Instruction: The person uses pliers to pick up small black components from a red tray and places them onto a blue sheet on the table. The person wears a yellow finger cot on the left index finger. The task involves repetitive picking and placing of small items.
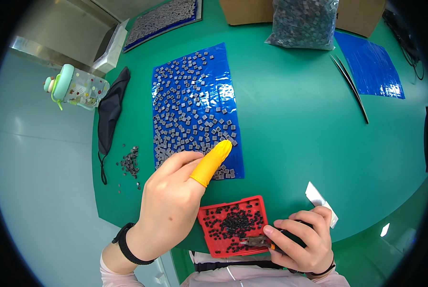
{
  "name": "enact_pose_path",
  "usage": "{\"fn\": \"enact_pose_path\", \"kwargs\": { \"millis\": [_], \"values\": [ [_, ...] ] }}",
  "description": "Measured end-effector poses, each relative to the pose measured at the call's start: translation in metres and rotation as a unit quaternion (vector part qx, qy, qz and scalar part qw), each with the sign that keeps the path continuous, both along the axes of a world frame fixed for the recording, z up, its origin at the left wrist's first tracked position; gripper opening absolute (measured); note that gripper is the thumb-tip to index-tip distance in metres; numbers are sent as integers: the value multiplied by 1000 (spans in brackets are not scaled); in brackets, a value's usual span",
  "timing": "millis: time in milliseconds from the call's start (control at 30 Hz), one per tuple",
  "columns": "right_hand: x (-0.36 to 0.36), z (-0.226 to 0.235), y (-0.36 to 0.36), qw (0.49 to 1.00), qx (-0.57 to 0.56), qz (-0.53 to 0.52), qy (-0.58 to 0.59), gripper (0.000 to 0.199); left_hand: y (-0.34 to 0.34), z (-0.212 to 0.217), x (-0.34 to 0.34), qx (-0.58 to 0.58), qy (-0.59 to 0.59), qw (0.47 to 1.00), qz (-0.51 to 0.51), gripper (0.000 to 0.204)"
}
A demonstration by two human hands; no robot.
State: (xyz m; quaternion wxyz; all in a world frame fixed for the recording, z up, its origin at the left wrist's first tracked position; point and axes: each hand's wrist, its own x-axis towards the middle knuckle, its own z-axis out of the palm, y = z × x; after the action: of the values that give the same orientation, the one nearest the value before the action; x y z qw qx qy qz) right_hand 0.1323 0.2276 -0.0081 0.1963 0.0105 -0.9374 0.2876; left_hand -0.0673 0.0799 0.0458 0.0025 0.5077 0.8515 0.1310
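Up front, the left hand stretches its yellow-capped finger onto small grey squares on the blue sheet – likely for grip – while the right hand pinches tweezers over the red tray

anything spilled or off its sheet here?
Yes: a small heap of dark chips lies loose on the green mat, left of the blue sheet and beside the black face mask, apart from the rest.

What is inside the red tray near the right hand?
The red tray holds many small dark pieces, heaped near its middle. The right hand and its tool cover the tray's lower right corner, so that part is hidden.
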Motion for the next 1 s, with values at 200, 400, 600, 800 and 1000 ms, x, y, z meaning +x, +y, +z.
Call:
{"fn": "enact_pose_path", "kwargs": {
  "millis": [200, 400, 600, 800, 1000],
  "values": [
    [0, 0, 0, 1000, -2, -1, -4, 50, 3, -2, 2, 18, 25, 1000, 1, 34],
    [0, -1, 0, 1000, 1, 2, 0, 51, 3, -1, 2, 16, 29, 999, -6, 36],
    [0, 0, 1, 1000, 0, 2, 3, 51, -3, 1, 1, -16, -14, 999, -27, 44],
    [-2, 2, 0, 1000, -15, -7, -8, 54, -23, 26, 12, -9, 15, 999, 45, 46],
    [-3, 4, -1, 1000, -8, -7, 0, 53, -85, 24, 40, 32, -22, 963, 268, 30]
  ]
}}
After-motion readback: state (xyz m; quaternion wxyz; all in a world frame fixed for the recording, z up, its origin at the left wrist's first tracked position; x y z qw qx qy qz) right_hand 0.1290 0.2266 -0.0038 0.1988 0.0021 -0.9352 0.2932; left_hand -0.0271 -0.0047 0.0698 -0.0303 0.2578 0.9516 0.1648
